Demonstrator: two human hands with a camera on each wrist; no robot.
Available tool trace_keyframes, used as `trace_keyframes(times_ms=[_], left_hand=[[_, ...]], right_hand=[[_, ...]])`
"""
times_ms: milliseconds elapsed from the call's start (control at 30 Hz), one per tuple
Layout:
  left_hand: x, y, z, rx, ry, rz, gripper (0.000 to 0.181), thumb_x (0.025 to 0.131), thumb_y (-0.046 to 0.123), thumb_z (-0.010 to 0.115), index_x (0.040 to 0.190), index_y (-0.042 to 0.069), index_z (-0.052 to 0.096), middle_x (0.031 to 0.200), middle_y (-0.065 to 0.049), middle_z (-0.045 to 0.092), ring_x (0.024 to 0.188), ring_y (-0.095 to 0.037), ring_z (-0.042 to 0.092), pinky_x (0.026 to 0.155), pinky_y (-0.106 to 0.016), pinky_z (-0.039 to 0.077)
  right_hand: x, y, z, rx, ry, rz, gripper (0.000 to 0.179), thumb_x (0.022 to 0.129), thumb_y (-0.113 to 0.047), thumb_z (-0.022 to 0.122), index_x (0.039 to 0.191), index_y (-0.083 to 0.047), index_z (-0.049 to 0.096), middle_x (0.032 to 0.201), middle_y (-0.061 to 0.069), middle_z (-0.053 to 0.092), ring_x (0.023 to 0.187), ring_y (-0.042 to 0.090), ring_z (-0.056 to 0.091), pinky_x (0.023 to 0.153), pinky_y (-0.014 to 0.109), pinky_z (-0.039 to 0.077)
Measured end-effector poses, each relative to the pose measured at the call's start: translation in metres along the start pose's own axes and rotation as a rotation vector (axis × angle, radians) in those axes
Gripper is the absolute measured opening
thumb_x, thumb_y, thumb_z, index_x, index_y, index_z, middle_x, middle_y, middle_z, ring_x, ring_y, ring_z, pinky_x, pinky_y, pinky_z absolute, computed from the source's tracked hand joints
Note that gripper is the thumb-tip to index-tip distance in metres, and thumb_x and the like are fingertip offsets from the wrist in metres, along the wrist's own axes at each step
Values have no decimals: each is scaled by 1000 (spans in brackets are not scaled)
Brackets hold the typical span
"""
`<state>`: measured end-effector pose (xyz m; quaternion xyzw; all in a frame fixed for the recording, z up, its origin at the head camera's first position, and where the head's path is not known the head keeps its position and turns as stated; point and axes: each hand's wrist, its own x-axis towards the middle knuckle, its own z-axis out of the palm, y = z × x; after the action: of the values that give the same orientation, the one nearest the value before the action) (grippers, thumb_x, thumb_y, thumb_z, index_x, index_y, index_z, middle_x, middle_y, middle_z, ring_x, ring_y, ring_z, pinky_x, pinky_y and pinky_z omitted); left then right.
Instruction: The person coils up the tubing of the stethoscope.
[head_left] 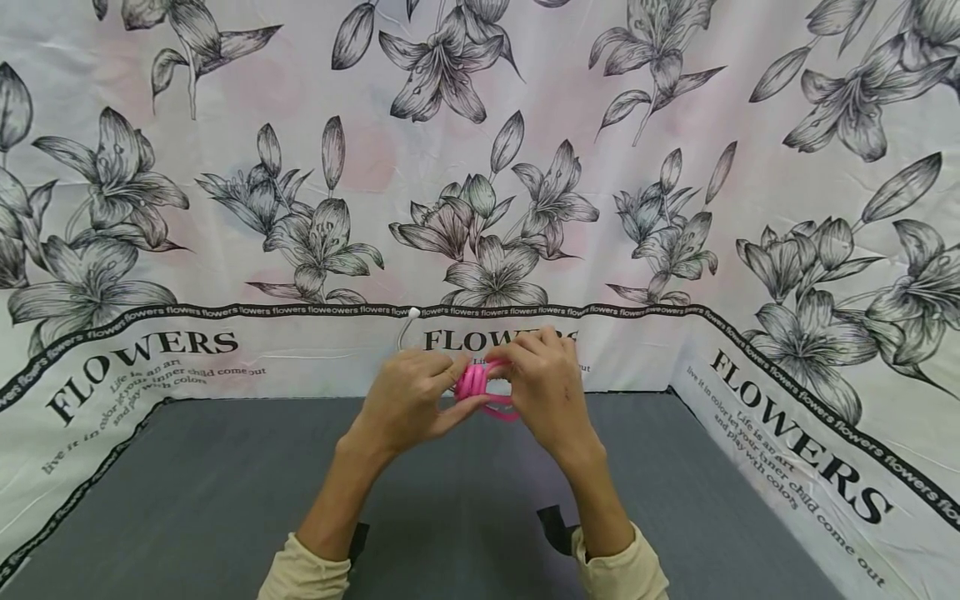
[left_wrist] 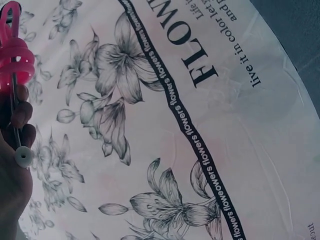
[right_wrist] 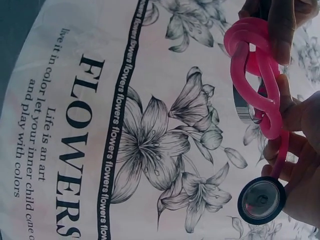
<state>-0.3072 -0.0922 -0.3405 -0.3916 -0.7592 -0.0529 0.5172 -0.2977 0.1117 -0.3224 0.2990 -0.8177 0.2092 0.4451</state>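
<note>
A stethoscope (head_left: pixel 472 382) with bright pink tubing, wound in coils, is held up between both hands above the far part of the table. My left hand (head_left: pixel 408 400) grips its metal ear tubes and the coil, thumb stretched along the underside. In the left wrist view a white ear tip (left_wrist: pixel 23 156) sticks out by the palm. My right hand (head_left: pixel 551 392) pinches the tubing at the coil's right end. The right wrist view shows the looped tubing (right_wrist: pixel 255 75) and the round black-rimmed chest piece (right_wrist: pixel 261 200) hanging beside the right fingers.
Under the arms lies a grey table top (head_left: pixel 247 483). A white cloth (head_left: pixel 480 250) printed with flowers and lettering stands behind it and along both sides. Black strips (head_left: pixel 555 529) lie near the forearms.
</note>
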Motion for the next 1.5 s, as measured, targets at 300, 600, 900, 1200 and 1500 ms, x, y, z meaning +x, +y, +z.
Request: trace_keyframes(times_ms=[300, 600, 900, 1200, 1500], left_hand=[[-1, -3, -1, 12, 0, 20, 47, 76, 46, 91, 100, 6, 82, 74, 0, 73, 64, -13, 70, 65, -28, 59], [-1, -6, -4, -50, 0, 11, 45, 73, 42, 91, 100, 7, 82, 68, 2, 70, 58, -10, 64, 59, -24, 55], [-3, -9, -6, -178, 14, -6, 40, 75, 38, 89, 98, 7, 82, 62, 4, 62, 52, -6, 51, 53, -20, 44], [-2, -13, -6, -431, 73, -33, 34, 84, 31, 86, 101, 3, 82, 68, 2, 71, 58, -6, 62, 57, -19, 50], [-2, -13, -6, -559, 87, -54, 34, 90, 29, 82, 104, -1, 81, 72, 0, 74, 58, -5, 58, 57, -16, 49]], right_hand=[[0, 2, 2, 9, -33, 36, 19, 83, -16, 86, 100, -10, 80, 91, 5, 80, 83, 22, 55, 81, 39, 38], [-1, 14, -5, 148, -21, 66, 35, 73, -22, 92, 101, -5, 79, 94, 9, 81, 91, 25, 66, 96, 46, 50], [1, 19, -6, 263, -45, 74, 26, 77, -12, 89, 101, -4, 80, 94, 9, 80, 89, 22, 67, 82, 35, 50], [4, 23, -3, 320, -43, 19, 22, 80, -7, 86, 99, -2, 79, 92, 8, 79, 86, 21, 67, 77, 31, 51], [3, 22, 3, 429, -71, 74, 18, 87, -5, 81, 104, 1, 76, 97, 12, 79, 89, 22, 73, 78, 27, 59]])
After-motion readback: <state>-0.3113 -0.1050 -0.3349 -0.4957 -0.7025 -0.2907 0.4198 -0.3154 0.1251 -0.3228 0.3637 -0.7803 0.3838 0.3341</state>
